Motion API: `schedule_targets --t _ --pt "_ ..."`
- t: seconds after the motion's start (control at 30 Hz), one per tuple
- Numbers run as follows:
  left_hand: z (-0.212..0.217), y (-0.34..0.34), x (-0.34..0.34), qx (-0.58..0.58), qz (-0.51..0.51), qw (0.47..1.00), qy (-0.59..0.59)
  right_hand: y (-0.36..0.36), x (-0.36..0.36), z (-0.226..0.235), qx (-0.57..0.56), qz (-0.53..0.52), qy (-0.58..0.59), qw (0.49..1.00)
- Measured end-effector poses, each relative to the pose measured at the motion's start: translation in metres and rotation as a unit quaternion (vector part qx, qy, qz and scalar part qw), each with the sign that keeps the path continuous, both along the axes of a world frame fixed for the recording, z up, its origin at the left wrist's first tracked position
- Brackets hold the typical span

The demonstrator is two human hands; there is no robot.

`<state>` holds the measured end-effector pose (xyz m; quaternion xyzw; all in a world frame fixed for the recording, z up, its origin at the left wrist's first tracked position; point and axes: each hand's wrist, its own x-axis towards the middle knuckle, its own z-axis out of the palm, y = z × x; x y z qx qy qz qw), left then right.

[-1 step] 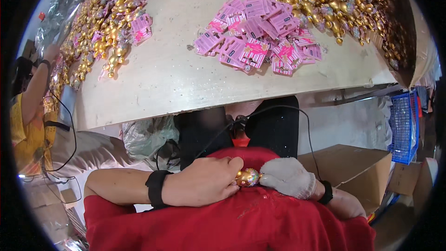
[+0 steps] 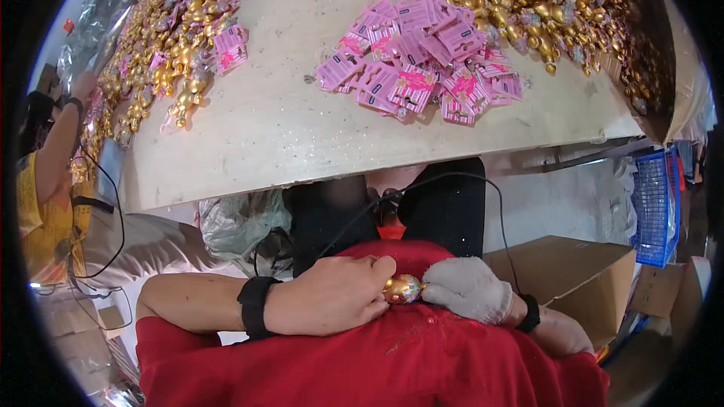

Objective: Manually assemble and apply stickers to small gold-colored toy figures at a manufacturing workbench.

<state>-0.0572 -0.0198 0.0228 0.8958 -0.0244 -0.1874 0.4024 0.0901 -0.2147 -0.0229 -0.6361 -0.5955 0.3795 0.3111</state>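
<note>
Close in front of my red shirt, my left hand (image 2: 335, 295) is bare and closed around one end of a small shiny gold figurine (image 2: 403, 289). Its uncovered middle is gold with a glittery, multicoloured patch. From the other side my right hand (image 2: 467, 289), in a pale grey glove, pinches the opposite end with its fingers together. Both ends of the figurine are hidden by my fingers. Beyond, on the table (image 2: 264, 120), lies a heap of pink printed cards (image 2: 415, 53) with hanging slots.
Gold figurines lie in a big pile (image 2: 528, 7) at the far right and another (image 2: 181, 53) at the left. Right of me stand an open cardboard box (image 2: 566, 279) and a blue plastic basket (image 2: 654, 207). A person in yellow (image 2: 53, 203) is at the left. A black cable (image 2: 498, 203) crosses my lap.
</note>
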Motion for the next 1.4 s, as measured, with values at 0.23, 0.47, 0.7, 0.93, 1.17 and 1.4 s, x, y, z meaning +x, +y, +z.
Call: schedule_targets --t 0.23,0.47,0.7,0.93,1.17,1.4 --pt "0.002 0.002 0.01 0.008 -0.036 0.999 0.03 0.006 -0.002 -0.003 -0.086 0.026 -0.03 0.995" --pt "-0.007 0.008 0.005 -0.028 0.008 1.0 0.012 0.008 0.007 -0.001 0.01 0.025 -0.04 0.999" --pt "0.026 0.093 -0.012 -0.014 0.368 0.927 -0.069 0.01 0.047 0.023 0.043 -0.341 0.287 0.894" --pt "0.042 0.214 -0.013 0.412 0.407 0.706 -0.407 0.014 0.04 0.007 -0.028 -0.341 0.357 0.869" --pt "-0.034 0.174 0.08 0.174 0.381 0.888 -0.19 0.029 0.026 0.005 -0.097 -0.166 0.124 0.973" --pt "-0.047 0.204 0.101 0.19 0.313 0.912 -0.185 0.023 0.027 0.0 -0.151 -0.164 0.117 0.968"
